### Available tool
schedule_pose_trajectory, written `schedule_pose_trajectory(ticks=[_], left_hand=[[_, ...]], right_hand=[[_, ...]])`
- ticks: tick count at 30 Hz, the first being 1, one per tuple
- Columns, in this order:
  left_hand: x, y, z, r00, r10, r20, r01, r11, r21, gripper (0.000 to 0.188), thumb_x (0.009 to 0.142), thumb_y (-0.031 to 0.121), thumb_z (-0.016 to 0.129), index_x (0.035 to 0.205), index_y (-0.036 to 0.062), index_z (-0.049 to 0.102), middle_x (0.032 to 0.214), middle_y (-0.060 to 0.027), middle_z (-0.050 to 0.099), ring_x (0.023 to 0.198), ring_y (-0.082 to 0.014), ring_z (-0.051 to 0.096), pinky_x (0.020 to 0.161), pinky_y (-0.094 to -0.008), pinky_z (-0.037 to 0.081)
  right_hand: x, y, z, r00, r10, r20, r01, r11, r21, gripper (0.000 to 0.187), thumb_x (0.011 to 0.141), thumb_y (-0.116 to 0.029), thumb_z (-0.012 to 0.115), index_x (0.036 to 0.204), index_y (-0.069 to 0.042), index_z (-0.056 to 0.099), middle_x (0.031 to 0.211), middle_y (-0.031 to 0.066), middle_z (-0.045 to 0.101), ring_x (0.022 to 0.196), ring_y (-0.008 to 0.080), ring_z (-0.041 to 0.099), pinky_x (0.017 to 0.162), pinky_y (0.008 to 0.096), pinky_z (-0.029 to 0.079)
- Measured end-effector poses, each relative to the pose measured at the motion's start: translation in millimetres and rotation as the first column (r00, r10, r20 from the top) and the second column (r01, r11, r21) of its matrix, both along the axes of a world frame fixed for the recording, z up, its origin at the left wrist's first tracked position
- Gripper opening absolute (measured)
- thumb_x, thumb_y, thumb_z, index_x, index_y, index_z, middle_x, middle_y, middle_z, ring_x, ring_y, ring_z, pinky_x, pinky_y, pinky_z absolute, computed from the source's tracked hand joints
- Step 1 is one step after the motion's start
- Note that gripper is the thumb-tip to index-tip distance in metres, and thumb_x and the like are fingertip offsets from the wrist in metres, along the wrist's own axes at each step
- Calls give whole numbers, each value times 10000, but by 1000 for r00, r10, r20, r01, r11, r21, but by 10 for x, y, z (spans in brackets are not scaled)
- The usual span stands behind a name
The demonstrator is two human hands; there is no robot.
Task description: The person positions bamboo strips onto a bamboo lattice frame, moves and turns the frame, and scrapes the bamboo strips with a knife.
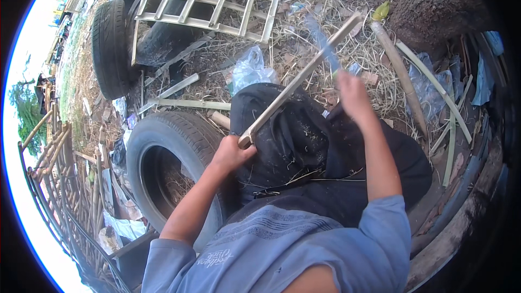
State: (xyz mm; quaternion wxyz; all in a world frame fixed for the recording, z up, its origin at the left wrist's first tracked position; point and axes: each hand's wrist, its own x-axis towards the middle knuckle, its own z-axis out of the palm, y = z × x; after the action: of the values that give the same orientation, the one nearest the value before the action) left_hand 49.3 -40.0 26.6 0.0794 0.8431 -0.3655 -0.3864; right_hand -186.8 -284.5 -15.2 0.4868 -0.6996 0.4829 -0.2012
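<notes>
My left hand [230,154] is closed around the near end of a long split bamboo strip [293,85], which slants up and away to the right across my dark-trousered legs. In my right hand [355,97] is a knife [319,35], gripped by its handle, most of which the fingers hide. Its long blade, smeared by motion, points away from me and crosses the strip toward the far end. Whether the edge touches the bamboo, I cannot tell. Pale shavings lie on my trousers [287,141].
A tyre [157,135] lies close at my left, with another tyre [108,49] beyond it. A bamboo lattice [217,0] leans at the far side. Plastic bags [252,68] and shavings litter the ground. Bamboo poles [399,70] and a tree trunk [439,11] are at the right.
</notes>
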Motion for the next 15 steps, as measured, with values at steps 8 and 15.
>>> schedule_pose_trajectory(ticks=[8, 15], left_hand=[[-4, -42, 38, 1000, -7, -20, 8, 999, 35, 375, 696, 281, 676, 754, -88, 633, 644, -224, 620, 624, -294, 657, 621, -394, 503], [91, 68, -97, 999, -33, 23, 34, 999, -7, 381, 684, 268, 680, 757, -101, 627, 662, -249, 621, 652, -309, 669, 632, -393, 507]], right_hand=[[45, 91, 200, 992, 97, -80, -96, 995, 15, 439, 976, -345, 424, 820, 26, 598, 576, 194, 537, 557, 362, 561, 562, 437, 439], [1, 47, -10, 989, 146, 30, -143, 986, -85, 458, 986, -358, 401, 771, 6, 576, 537, 106, 515, 484, 227, 508, 490, 380, 386]])
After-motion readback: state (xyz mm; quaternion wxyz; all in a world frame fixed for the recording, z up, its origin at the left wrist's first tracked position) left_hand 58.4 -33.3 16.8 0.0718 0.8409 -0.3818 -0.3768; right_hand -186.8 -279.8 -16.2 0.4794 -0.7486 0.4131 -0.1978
